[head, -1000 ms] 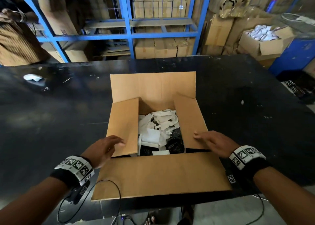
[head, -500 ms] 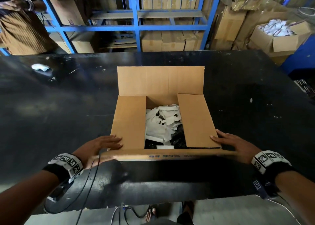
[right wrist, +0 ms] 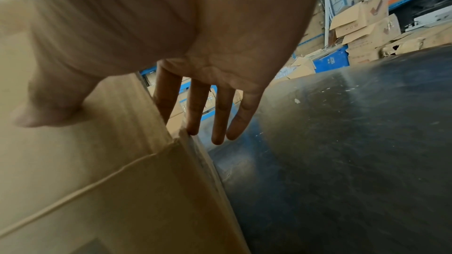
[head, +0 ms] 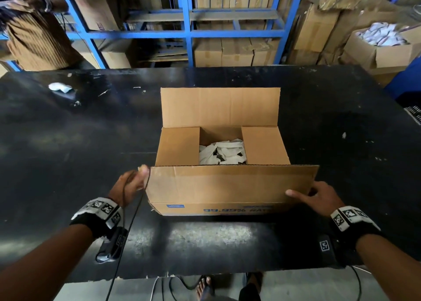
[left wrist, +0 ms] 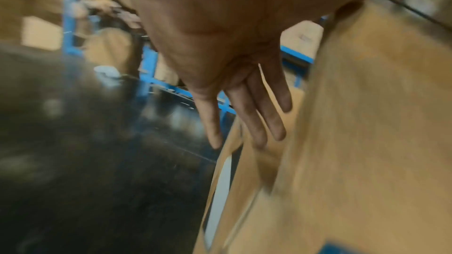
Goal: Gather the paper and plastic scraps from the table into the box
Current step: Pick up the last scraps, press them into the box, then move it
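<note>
Box point(head: 218, 186), corrugated brown cardboard, stands at the middle of a glossy black table point(head: 68, 152) whose surface is scuffed and speckled; blue steel shelving point(head: 189, 34) stacked with cartons lines the room behind. From left to right: a crumpled white scrap point(head: 59, 87) lies at the far left of the table, well apart from the box; the left hand point(head: 130, 183) holds the left end of the near flap point(head: 227, 181), thumb on the outer face and straight fingers point(left wrist: 259, 115) behind it; white paper strips point(head: 222, 152) fill the interior between the two folded-in side flaps; the right hand point(head: 319, 198) holds the flap's right end (thumb pressed on the outer face, fingers point(right wrist: 221, 115) extended past the edge). A small white fleck point(head: 344, 135) lies at the right. Compared with the frame half a second earlier, the near flap is raised further, so its printed outer face now shows.
</note>
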Motion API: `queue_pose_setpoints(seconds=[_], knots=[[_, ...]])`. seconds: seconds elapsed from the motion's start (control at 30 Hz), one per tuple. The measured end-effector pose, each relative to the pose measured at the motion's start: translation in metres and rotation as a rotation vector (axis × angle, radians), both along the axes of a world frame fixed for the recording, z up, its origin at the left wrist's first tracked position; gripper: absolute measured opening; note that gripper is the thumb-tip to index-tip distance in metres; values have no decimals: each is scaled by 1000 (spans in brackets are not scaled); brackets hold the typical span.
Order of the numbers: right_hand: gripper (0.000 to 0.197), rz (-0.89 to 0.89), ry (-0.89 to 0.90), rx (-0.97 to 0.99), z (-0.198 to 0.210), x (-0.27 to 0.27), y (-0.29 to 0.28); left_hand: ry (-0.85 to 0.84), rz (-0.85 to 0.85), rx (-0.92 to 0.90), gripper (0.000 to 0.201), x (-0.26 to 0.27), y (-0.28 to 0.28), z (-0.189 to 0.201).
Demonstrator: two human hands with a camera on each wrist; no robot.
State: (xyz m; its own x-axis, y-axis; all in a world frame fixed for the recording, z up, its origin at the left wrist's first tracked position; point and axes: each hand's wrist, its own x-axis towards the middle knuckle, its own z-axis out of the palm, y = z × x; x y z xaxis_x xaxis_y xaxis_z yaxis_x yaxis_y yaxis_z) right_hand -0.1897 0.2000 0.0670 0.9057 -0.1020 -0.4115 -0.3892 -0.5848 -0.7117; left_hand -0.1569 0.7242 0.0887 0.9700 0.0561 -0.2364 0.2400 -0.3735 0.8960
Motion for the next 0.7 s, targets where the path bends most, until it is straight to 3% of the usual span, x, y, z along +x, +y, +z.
queue_pose_setpoints(seconds=[0.07,0.17,0.27,0.37,0.43,0.5,0.53,0.6,0.7], knots=[[75,-2,4,11,3,1,1,104,47,-129,113,10,18,3],[67,-11,-7,25,7,3,3,82,17,-123,110,8,50,2],[57,3,4,9,8,6,3,-38,-210,210,83,-13,73,-4],[69,19,24,12,12,8,3,79,-510,632,74,-28,82,-14],[76,-1,24,15,13,9,5,1,-485,668,50,-28,84,-21],[80,-22,-8,-8,10,14,10,-157,-341,571,37,-26,79,-25],[82,-36,-36,-41,8,17,14,-202,-280,529,39,-24,71,-25],[86,-90,-76,-120,3,24,20,-244,-229,502,64,-21,48,-23],[111,-77,-23,-197,-4,37,25,-366,-254,584,78,-13,5,-29]])
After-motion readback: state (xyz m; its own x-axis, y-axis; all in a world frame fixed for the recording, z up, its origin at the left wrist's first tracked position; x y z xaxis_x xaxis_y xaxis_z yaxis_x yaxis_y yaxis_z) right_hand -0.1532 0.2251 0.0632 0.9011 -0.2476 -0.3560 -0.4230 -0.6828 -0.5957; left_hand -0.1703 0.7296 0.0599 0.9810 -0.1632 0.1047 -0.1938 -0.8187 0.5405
